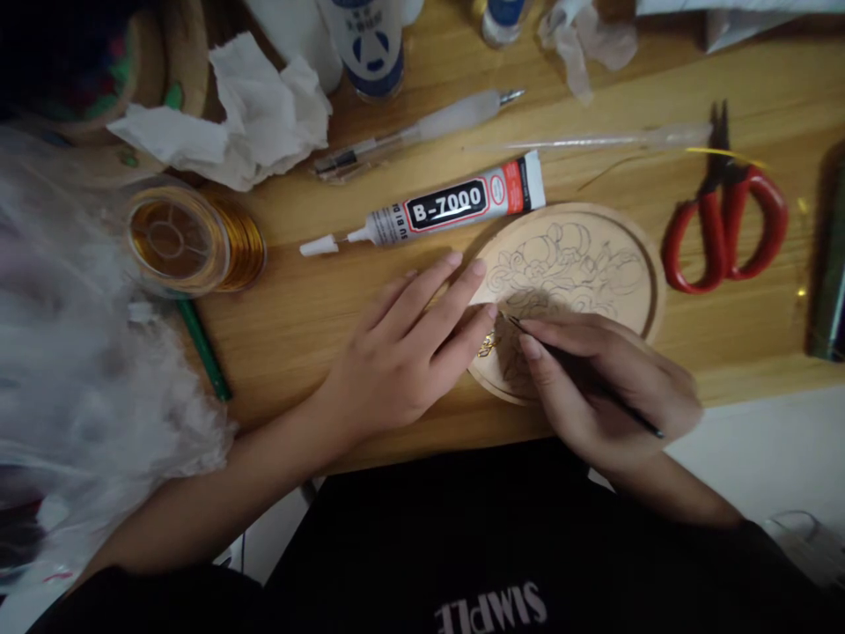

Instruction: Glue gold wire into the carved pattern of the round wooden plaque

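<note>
Round board (561,269): it is lying on the table (317,339) near its front edge, penciled face up.
Gold wire shape (487,344): it is sitting at the board's 8 o'clock, just beside the left thumb.
Thin tool (637,415): it is slanting across the right hand, its tip pointing toward 10 o'clock, close by the left thumb tip.
Right hand (607,379): it is coming in at the board's 5 o'clock, pinching the tool like a pen between thumb and forefinger, the other fingers curling under.
Left hand (409,352): it is stretching palm down from 8 o'clock, fingers parted and unclenched, forefinger and thumb reaching over the board; whether the thumb is pinning anything, I cannot tell.
Glue tube (455,202): it is lying at 10 o'clock.
Red-handled pliers (709,238): they are resting at 2 o'clock.
Wire spool (241,242): it is sitting farther out, at 9 o'clock.
</note>
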`<action>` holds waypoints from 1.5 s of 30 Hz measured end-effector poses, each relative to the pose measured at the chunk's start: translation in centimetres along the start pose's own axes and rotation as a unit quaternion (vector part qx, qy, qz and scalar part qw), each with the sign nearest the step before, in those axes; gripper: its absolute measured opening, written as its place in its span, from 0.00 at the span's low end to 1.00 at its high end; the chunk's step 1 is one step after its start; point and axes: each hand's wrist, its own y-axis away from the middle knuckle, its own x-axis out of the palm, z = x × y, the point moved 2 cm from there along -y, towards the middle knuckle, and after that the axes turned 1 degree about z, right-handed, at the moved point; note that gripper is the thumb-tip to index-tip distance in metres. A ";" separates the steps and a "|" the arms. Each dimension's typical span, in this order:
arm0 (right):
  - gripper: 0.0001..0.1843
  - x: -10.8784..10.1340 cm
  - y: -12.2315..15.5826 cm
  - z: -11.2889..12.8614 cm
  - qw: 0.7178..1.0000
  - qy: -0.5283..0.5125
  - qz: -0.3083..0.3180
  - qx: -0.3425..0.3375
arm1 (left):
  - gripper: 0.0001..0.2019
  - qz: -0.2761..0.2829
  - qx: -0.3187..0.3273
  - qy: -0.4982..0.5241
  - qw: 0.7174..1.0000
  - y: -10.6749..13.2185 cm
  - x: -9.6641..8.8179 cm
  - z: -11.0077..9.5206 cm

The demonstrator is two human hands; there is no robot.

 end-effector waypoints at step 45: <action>0.15 0.6 0.3 -0.5 0.999 -0.029 -0.040 -0.009 | 0.15 0.005 0.006 -0.017 1.000 -0.2 -0.1 0.0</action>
